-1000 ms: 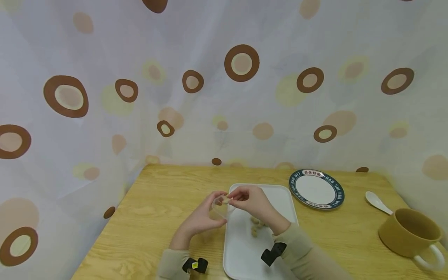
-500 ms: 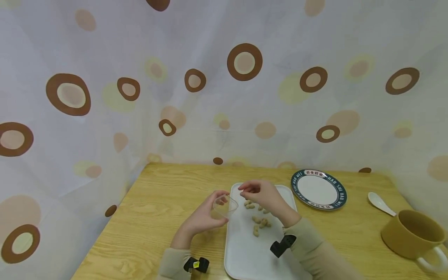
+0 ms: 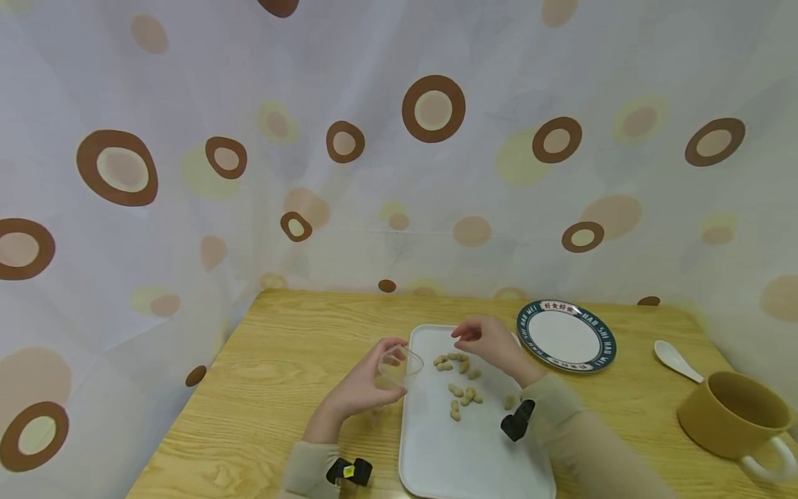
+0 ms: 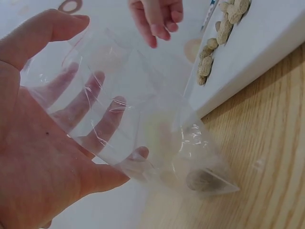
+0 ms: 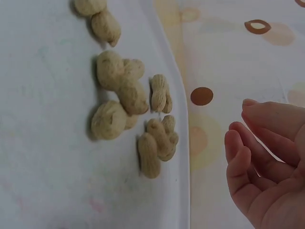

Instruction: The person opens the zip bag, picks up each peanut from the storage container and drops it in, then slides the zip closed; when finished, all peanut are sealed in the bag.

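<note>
A clear plastic bag hangs from my left hand, which holds its mouth spread between thumb and fingers. At the bag's bottom corner, in the left wrist view, lies one peanut. My right hand is over the far right part of the white tray, its fingers loosely bent and nothing between them. Several unshelled peanuts are scattered on the tray below it, and the right wrist view shows a close cluster of peanuts.
A plate with a dark green lettered rim stands right of the tray's far end. Farther right are a white spoon and a mustard mug with a white handle. A spotted curtain backs the wooden table.
A second ago my right hand pinched a peanut at the bag's mouth. It has let go of it and moved right, over the tray. My left hand stays in place with the bag.
</note>
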Demonstrator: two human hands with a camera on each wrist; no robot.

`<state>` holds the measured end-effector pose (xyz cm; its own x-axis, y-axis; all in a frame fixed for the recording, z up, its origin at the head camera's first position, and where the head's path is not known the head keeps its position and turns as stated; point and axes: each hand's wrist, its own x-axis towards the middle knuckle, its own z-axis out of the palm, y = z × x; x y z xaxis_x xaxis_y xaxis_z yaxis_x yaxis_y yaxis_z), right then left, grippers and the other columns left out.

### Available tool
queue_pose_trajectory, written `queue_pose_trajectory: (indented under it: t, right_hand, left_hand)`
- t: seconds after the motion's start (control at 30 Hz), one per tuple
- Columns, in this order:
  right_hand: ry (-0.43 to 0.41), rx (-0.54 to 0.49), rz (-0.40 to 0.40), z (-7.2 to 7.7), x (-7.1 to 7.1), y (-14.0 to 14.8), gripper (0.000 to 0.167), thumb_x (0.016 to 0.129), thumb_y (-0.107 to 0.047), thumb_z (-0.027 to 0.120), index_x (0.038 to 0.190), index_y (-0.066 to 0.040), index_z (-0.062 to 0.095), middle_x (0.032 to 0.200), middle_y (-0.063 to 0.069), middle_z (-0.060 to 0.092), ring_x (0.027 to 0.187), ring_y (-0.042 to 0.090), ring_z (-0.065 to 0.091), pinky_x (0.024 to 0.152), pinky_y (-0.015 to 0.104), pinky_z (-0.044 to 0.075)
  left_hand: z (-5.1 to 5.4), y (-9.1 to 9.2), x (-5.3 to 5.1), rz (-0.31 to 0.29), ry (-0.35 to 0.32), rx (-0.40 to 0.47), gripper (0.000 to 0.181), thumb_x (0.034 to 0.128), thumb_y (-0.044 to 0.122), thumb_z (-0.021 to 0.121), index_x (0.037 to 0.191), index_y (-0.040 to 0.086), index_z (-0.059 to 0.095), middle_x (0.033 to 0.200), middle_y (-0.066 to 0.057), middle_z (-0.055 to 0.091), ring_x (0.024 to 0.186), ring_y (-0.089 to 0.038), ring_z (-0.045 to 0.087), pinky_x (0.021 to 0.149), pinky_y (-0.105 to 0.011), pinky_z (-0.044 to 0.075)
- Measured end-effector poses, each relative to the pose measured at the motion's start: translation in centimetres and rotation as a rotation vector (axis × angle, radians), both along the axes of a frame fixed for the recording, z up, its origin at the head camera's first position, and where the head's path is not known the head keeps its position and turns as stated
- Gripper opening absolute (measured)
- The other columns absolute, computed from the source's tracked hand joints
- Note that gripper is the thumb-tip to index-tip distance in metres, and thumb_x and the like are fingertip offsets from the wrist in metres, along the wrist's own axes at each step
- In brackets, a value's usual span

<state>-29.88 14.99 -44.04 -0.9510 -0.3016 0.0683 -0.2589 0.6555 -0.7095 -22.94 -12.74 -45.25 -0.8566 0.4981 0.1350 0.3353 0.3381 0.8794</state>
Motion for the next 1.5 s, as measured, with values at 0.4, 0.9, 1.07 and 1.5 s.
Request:
queue_pose_trajectory:
  t: [0.4, 0.9, 1.07, 1.5]
  right_hand:
    - [-0.017, 0.158, 0.015, -1.3, -1.1, 0.9, 0.016, 0.086, -0.012, 0.075, 0.100, -0.005, 0.075, 0.083, 0.002, 0.069, 0.075, 0.013, 0.059, 0.066, 0.029, 0.047]
    - [-0.089, 0.161, -0.004, -3.0, -1.6, 0.7, 0.015, 0.087, -0.015, 0.075, 0.099, -0.007, 0.076, 0.085, 0.002, 0.070, 0.074, 0.013, 0.058, 0.065, 0.028, 0.047]
    - [-0.109, 0.161, -0.017, -3.3, -1.5, 0.3, 0.013, 0.087, -0.013, 0.074, 0.097, -0.007, 0.077, 0.087, 0.003, 0.071, 0.075, 0.013, 0.058, 0.066, 0.028, 0.047]
    - [-0.144, 0.142, -0.054, -3.6, -1.4, 0.4, 0.010, 0.086, -0.013, 0.074, 0.093, -0.007, 0.076, 0.086, 0.002, 0.070, 0.074, 0.014, 0.057, 0.065, 0.027, 0.047]
  left_hand:
    - [-0.3, 0.1, 0.0, 0.002, 0.012, -0.021, 0.066, 0.0856, 0.017, 0.074, 0.143, 0.009, 0.043, 0.130, -0.013, 0.052, 0.126, -0.032, 0.050, 0.103, -0.061, 0.038]
    - [0.0, 0.1, 0.1, 0.010, 0.005, -0.028, 0.062, 0.0858, 0.017, 0.073, 0.141, 0.014, 0.045, 0.128, -0.009, 0.052, 0.126, -0.032, 0.049, 0.103, -0.061, 0.038]
    - [0.0, 0.0, 0.1, 0.013, 0.012, -0.027, 0.064, 0.0849, 0.018, 0.074, 0.141, 0.012, 0.044, 0.128, -0.010, 0.053, 0.125, -0.032, 0.050, 0.102, -0.060, 0.039]
    - [0.3, 0.0, 0.2, 0.009, 0.000, -0.040, 0.065, 0.0856, 0.019, 0.073, 0.142, 0.010, 0.042, 0.129, -0.011, 0.052, 0.126, -0.032, 0.049, 0.103, -0.060, 0.038]
